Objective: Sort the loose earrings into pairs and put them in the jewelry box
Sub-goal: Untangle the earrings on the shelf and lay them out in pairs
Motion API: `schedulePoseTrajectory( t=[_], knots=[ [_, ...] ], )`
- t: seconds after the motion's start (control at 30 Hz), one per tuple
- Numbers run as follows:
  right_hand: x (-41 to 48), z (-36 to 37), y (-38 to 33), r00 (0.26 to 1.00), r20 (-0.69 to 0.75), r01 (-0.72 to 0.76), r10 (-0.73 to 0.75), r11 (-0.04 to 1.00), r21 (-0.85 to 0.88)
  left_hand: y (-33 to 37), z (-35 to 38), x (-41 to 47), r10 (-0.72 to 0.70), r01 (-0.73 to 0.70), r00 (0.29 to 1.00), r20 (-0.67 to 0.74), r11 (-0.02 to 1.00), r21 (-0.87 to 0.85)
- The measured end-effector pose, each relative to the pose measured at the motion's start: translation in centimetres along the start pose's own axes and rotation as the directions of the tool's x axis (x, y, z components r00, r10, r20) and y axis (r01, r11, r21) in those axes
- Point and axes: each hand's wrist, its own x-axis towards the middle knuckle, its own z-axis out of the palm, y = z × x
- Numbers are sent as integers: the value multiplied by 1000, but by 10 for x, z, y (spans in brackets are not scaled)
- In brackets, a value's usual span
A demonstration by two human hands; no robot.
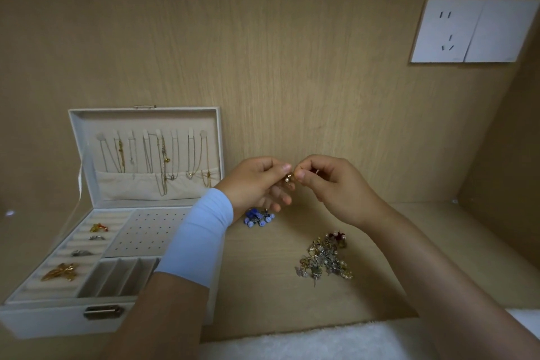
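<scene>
Fingers (285, 167) of my left hand (257, 181) and right hand (336, 187) pinch one small gold earring (289, 179) between them above the tabletop (263, 286), right of the open jewelry box (43, 318); I judge that any slackened pinch could drop it into the loose earrings (324, 260) below, undoing the sort.
</scene>
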Motion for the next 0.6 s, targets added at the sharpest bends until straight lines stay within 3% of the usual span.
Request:
schedulePoseTrajectory(
  t=[0.27,0.47,0.6],
  knots=[
    [0,-3,4,975,-85,181,-204,958,-222,0,5,1,-61,68,997,36,970,-235],
    [-1,10,9,917,-274,221,-290,941,-257,-1,14,2,-149,169,984,102,959,-227],
    [-2,10,15,908,-243,228,-341,890,-395,-4,18,7,-152,150,988,10,961,-232]
  ],
)
